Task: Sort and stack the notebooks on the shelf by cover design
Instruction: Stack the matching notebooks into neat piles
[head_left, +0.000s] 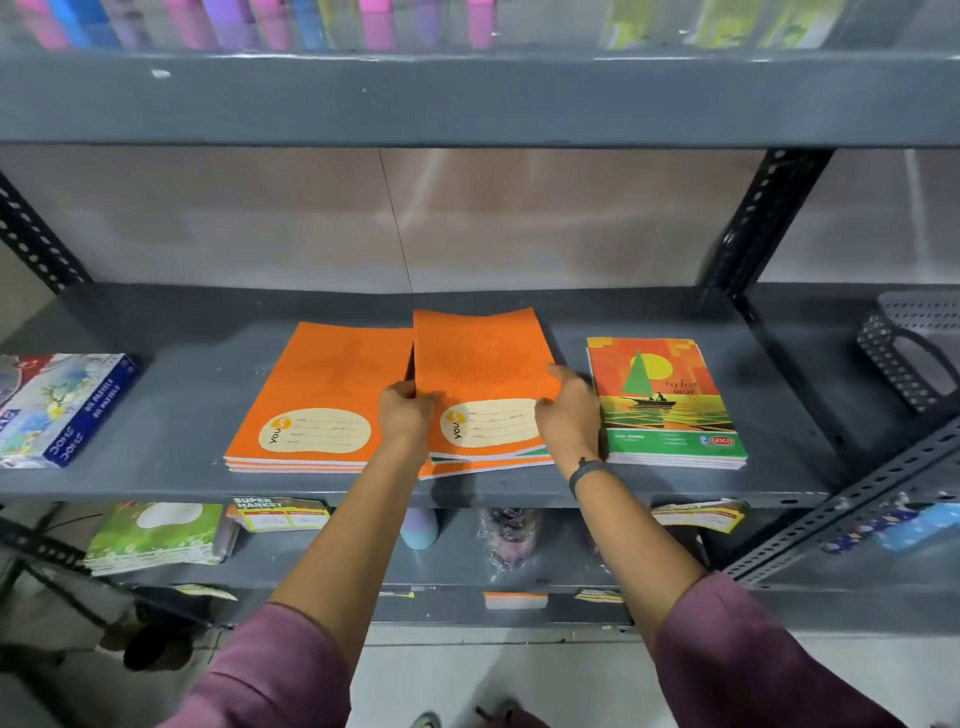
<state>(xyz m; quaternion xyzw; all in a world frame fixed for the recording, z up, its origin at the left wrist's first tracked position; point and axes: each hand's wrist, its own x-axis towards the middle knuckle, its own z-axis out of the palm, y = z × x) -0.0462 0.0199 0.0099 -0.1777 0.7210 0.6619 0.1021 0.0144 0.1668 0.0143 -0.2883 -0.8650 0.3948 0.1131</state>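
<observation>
I observe a grey metal shelf (156, 457) holding three groups of notebooks. At centre, both hands grip one orange notebook with a cream label patch (480, 364). The left hand (404, 415) is clamped on its left edge, thumb on the cover; the right hand (569, 410) is clamped on its right edge, fingers curled over the cover. The far end of this notebook is tilted up off the pile beneath. That mixed pile (483, 462) shows orange, white and green edges at its near side.

Just beside it to the left lies a flat stack of matching orange notebooks (317, 395), label patch towards me. To the right, apart from the centre pile, sits a stack of notebooks with a sailboat and sunset cover (667, 400), squarely aligned.

At the far left of the shelf rests a blue and white oil pastel box (57, 410). At the far right stands a grey perforated plastic basket (909, 353). A dark band (584, 470) circles the right wrist. Both sleeves are mauve.
</observation>
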